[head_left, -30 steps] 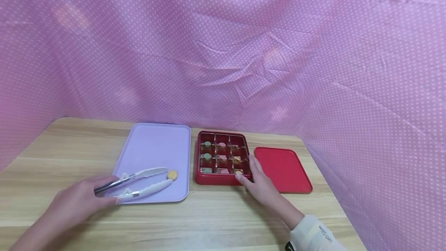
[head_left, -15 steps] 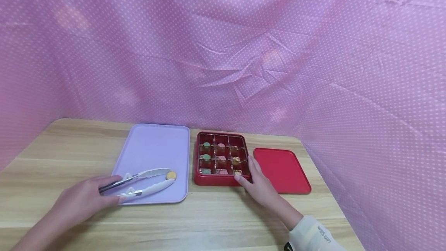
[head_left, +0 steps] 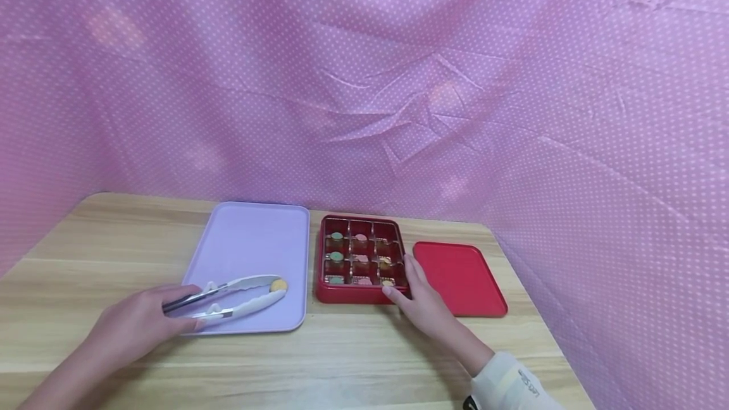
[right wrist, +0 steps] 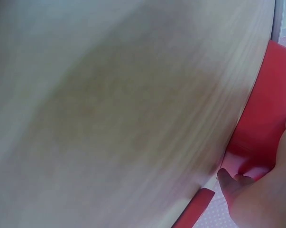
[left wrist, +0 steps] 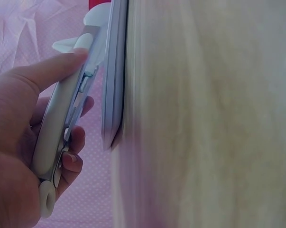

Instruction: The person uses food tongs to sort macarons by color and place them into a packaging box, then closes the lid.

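Observation:
My left hand (head_left: 133, 321) grips white-tipped tongs (head_left: 257, 304) low over the front of the lilac tray (head_left: 256, 233). In the left wrist view the thumb presses one handle of the tongs (left wrist: 55, 118) and the fingers curl round the other. A small round yellow cookie (head_left: 278, 285) lies on the tray between the parted tips. My right hand (head_left: 424, 312) holds the front right corner of a red box (head_left: 355, 295), thumb at the front rim and fingers along the side. Green, pink and yellow pieces (head_left: 336, 257) sit in the box's clear divided insert.
A red lid (head_left: 458, 277) lies flat right of the box, close beside my right hand. All stand on a wood-grain table (head_left: 336, 359). Pink dotted cloth (head_left: 364, 81) hangs behind and along the sides. The tray and box stand side by side with a narrow gap.
The tongs have shifted slightly right, so their tips now reach along both sides of the cookie. My right hand keeps its hold on the box corner.

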A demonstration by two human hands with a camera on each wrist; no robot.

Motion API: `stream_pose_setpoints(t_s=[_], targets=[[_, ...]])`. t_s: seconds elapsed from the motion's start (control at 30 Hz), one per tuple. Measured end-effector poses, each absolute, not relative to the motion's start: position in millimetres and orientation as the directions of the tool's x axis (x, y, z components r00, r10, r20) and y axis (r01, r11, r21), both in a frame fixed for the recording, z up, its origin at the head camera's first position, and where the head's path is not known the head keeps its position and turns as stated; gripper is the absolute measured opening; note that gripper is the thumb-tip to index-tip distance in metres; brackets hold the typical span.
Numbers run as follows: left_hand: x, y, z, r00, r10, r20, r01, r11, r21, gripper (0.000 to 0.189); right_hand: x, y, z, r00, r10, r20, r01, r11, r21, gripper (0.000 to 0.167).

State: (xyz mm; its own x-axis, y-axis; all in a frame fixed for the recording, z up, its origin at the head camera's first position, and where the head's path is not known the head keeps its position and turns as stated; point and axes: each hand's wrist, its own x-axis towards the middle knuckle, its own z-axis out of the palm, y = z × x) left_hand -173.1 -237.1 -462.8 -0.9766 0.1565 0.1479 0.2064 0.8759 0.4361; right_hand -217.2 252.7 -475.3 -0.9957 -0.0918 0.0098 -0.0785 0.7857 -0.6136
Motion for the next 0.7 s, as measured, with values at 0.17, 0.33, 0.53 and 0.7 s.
stream_pose_setpoints(t_s=[0.17, 0.33, 0.53, 0.7], targets=[[-174.6, -237.5, -459.2, -0.982, 0.146, 0.124, 0.187, 0.871, 0.455, 0.08, -217.6, 252.8, -475.7, -0.995, -0.094, 0.013, -0.083, 0.789, -0.609, 0.097], [-178.3, -235.2, -453.8, -0.985, 0.14, 0.099, 0.17, 0.865, 0.473, 0.08, -217.1, 252.7, -475.5, -0.996, -0.094, 0.01, -0.081, 0.787, -0.611, 0.099], [-183.4, -229.1, -446.0, -0.981, 0.162, 0.104, 0.193, 0.851, 0.489, 0.079, -217.6, 253.2, -476.0, -0.996, -0.09, 0.013, -0.079, 0.793, -0.604, 0.102], [-186.5, -224.1, -437.8, -0.979, 0.169, 0.11, 0.202, 0.84, 0.504, 0.078, -217.8, 253.8, -476.6, -0.996, -0.09, 0.01, -0.078, 0.794, -0.602, 0.103]])
